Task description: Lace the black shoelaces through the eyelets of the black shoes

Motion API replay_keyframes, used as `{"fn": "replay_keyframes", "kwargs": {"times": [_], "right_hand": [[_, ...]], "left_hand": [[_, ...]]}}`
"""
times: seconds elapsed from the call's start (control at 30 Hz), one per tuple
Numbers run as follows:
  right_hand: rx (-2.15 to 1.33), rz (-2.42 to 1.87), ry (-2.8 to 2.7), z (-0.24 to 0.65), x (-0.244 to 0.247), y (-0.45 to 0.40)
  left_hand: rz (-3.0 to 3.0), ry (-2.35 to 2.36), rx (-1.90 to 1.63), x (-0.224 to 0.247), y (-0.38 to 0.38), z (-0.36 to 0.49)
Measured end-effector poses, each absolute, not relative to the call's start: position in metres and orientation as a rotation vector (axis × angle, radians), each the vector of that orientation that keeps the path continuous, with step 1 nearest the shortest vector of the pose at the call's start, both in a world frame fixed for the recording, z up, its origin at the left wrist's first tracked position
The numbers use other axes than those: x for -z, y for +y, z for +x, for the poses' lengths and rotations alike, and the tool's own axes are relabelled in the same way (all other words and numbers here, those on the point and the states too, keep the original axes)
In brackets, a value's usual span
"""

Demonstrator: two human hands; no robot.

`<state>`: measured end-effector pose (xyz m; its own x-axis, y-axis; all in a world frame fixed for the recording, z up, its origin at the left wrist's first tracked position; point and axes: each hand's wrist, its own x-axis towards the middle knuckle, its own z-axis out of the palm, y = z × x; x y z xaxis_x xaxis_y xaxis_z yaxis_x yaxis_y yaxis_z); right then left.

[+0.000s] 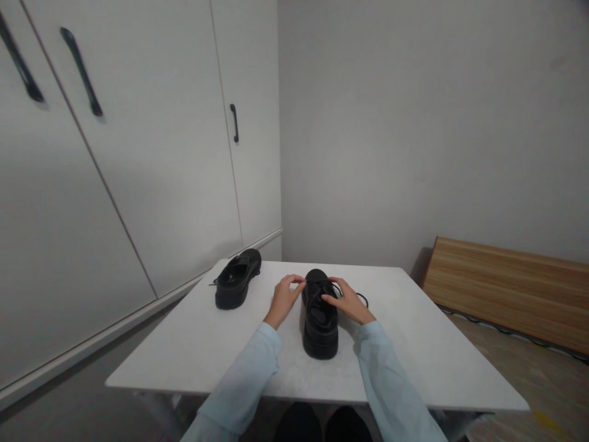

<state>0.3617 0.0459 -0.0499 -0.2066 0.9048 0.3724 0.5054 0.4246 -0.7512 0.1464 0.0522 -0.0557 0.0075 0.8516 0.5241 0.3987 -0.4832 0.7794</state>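
Note:
A black lace-up shoe (321,334) stands upright on the white table, its toe pointing away from me and its heel towards me. My left hand (286,299) is at the shoe's left side near the front, thumb and forefinger pinched together at the end of a black shoelace that crosses the shoe. On the right side, my right hand (348,302) grips the shoe, its thumb over the tongue and its fingers along the upper. A loose loop of shoelace (363,298) sticks out past the right hand. The lace's other parts blend into the dark upper.
A second black shoe (232,293) sits at the table's back left. The white table (184,362) has its back edge near a grey wall. White cabinets (138,153) with dark handles line the left. A wooden board (506,288) leans at the right.

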Motion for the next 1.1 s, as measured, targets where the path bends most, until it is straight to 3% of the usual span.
{"fn": "replay_keyframes", "kwargs": {"times": [1.1], "right_hand": [[-0.606,-1.188,-1.851,0.360,0.053,0.047]], "left_hand": [[1.797,1.244,-1.472,0.069,0.066,0.160]]}}
